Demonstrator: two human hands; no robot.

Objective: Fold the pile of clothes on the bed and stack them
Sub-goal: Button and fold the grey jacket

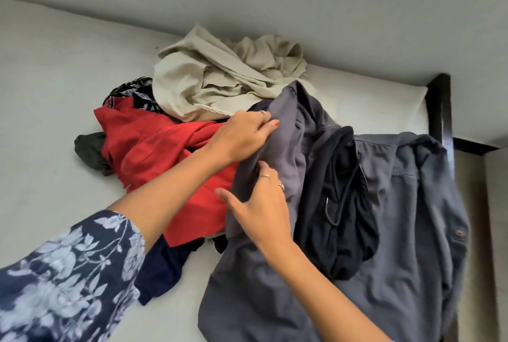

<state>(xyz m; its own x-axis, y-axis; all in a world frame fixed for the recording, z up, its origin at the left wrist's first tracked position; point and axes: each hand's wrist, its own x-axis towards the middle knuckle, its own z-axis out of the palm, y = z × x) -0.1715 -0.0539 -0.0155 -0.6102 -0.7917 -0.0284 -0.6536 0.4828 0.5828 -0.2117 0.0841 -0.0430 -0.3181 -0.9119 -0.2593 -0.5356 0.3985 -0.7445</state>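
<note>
Lower left of frame: floral sleeve [63,281] on the person's left arm. Navy garment [162,267] pokes out under it on the white bed [49,99]. Centre: right hand [264,212], thumb spread, fingers curled into a fold of the grey shirt [275,295], which sprawls across lower right. Black drawstring garment [338,204] lies on the shirt, just right of that hand. Above it, left hand [244,135] pinches the same grey cloth nr the collar. Hands apart, both clamped on shirt. Red garment [154,149] left of centre, dark green bit [90,152] beyond; beige heap [220,80] furthest, upper centre.
</note>
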